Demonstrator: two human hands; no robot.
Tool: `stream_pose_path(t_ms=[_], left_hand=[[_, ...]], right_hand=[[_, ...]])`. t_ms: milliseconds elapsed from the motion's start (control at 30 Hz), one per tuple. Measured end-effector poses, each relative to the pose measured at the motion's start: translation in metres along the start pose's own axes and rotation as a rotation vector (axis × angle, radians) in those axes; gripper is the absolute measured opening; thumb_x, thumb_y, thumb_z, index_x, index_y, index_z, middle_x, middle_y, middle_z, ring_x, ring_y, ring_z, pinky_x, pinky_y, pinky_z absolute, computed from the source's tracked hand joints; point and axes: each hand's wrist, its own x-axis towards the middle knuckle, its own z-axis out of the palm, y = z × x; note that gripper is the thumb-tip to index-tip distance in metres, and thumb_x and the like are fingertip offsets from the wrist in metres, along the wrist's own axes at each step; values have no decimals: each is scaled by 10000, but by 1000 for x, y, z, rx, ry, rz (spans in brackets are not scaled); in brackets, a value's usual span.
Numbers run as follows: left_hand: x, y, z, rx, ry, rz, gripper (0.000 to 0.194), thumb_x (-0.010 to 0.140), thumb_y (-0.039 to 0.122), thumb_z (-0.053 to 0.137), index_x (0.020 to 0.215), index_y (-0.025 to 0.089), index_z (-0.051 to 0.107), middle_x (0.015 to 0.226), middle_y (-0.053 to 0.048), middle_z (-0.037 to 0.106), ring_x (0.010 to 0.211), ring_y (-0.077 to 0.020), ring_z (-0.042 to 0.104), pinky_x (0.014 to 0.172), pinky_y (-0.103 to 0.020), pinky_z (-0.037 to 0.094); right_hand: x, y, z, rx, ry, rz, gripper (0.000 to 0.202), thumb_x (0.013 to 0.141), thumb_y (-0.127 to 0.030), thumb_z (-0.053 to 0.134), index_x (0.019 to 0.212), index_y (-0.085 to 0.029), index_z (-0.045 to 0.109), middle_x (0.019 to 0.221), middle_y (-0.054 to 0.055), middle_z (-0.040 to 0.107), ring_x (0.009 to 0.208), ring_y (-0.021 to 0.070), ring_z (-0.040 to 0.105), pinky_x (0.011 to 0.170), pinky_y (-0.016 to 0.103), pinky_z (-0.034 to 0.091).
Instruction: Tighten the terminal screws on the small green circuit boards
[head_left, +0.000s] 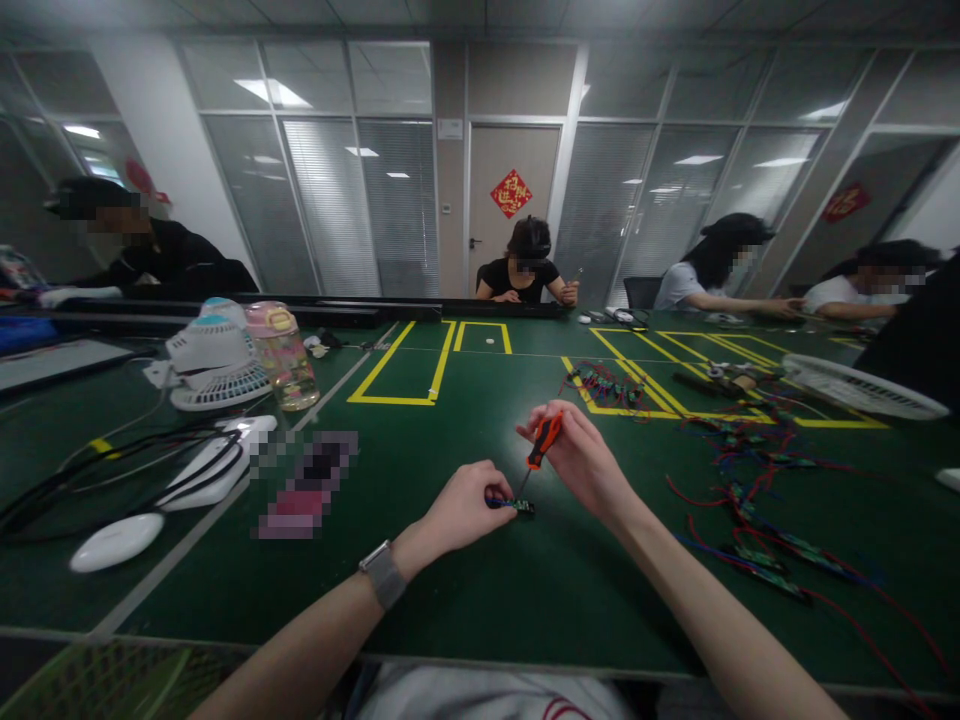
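Note:
Near the middle of the green table, my left hand (466,505) pinches one end of a small circuit board (523,507) lying on the surface. Dark wires show at that end, between the fingers. To the right and a little higher, my right hand (583,458) is closed round the orange and black handle of a screwdriver (545,440). The screwdriver slants down to the left, its tip at or just above the board; contact is too small to tell. A watch is on my left wrist.
Circuit boards with red and blue wires (757,560) lie at the right, with another bunch (607,385) farther back. At the left are a white fan (217,355), a bottle (285,360), black cables and a white mouse (118,541). Several people sit around the green table (450,620).

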Motion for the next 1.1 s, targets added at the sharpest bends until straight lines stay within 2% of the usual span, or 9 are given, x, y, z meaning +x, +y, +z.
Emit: stream_pose_path(t_ms=[133, 367, 633, 867, 1100], left_hand=[[0, 2, -1, 4, -4, -2, 73, 721, 222, 683, 746, 157, 704, 775, -17, 598, 678, -127, 558, 611, -215, 422], [0, 0, 0, 5, -3, -3, 64, 713, 203, 681, 754, 158, 701, 777, -12, 598, 673, -122, 552, 610, -214, 419], [0, -2, 1, 3, 3, 4, 75, 722, 228, 689, 752, 160, 700, 784, -9, 593, 673, -116, 552, 611, -209, 414], [0, 1, -1, -1, -10, -6, 76, 716, 220, 692, 751, 154, 706, 765, -10, 589, 670, -118, 552, 603, -210, 408], [0, 0, 0, -2, -8, -3, 76, 718, 219, 688, 755, 156, 707, 776, -13, 592, 671, -120, 547, 605, -213, 408]], right_hand=[[0, 1, -2, -18, 15, -3, 123, 761, -350, 734, 805, -243, 692, 881, -10, 587, 830, 139, 550, 978, 370, 435], [-1, 2, -4, -24, -35, 32, 251, 841, -366, 650, 1076, -277, 656, 856, 4, 634, 845, 152, 574, 916, 347, 453], [0, 2, -1, 19, -41, 50, 152, 869, -388, 609, 936, -259, 652, 821, 2, 646, 808, 148, 594, 910, 344, 454], [1, 5, -4, 5, 22, 12, 172, 734, -347, 764, 864, -269, 684, 887, -18, 610, 828, 136, 571, 957, 365, 452], [-1, 4, -3, -61, -1, 27, 254, 795, -374, 700, 1031, -282, 674, 838, -2, 634, 825, 155, 590, 931, 360, 457]])
